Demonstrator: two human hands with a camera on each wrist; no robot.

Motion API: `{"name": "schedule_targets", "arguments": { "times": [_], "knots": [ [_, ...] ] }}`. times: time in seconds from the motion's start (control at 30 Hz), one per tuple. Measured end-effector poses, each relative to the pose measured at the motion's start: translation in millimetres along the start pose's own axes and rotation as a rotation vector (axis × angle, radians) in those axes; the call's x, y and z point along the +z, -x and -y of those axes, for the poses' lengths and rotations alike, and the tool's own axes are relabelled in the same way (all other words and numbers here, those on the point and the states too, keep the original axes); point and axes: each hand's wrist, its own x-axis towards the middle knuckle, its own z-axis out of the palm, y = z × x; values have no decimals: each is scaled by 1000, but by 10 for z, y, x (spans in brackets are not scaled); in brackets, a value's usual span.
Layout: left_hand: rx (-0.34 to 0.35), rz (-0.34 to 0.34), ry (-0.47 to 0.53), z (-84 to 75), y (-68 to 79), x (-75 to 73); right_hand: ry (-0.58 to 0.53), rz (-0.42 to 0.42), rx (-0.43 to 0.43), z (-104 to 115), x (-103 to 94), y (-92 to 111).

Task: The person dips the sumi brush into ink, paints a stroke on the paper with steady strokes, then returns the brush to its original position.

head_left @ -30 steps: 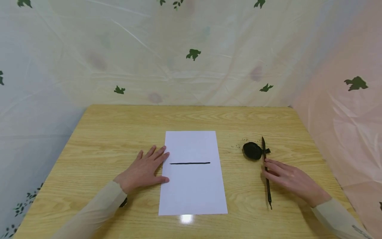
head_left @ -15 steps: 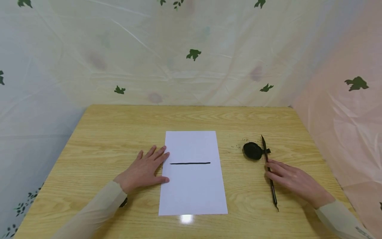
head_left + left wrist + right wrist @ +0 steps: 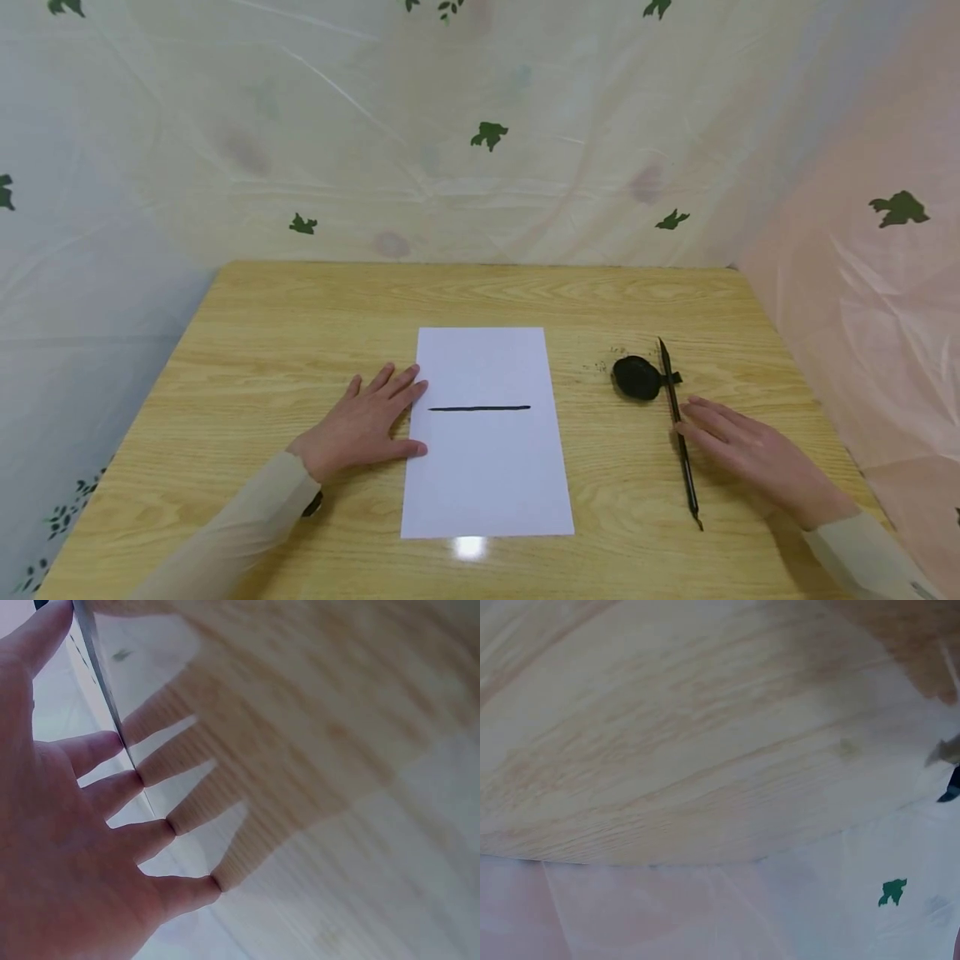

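A writing brush with a dark shaft leans its bristle end across the short handle of a small round black ink dish, tip pointing away. My right hand is just right of the shaft, fingers extended and loose; one fingertip is at or very near the shaft, and contact is unclear. White paper lies in the middle, bearing one horizontal black stroke. Spread flat, my left hand presses the sheet's left edge with thumb and fingertips. The left wrist view shows those fingers on the glossy surface.
The wooden table reflects a bright light spot below the paper. Small black specks mark the wood left of the ink dish. Pale sheeting with green leaf and bird shapes hangs behind the table and along both sides.
My right fingers have let go of the brush and drawn slightly right. Its tail end has swung to the right, with the brush left leaning on the dish handle. The left hand stays put.
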Motion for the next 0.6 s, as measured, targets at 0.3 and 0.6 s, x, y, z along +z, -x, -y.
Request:
{"name": "schedule_targets", "arguments": {
  "times": [0.3,0.6],
  "knots": [
    [-8,0,15,-13,-5,-37,-23,3,193,70,-191,-136],
    [-7,-20,37,-1,-11,-22,50,-346,200,131,-234,-507]
  ]
}}
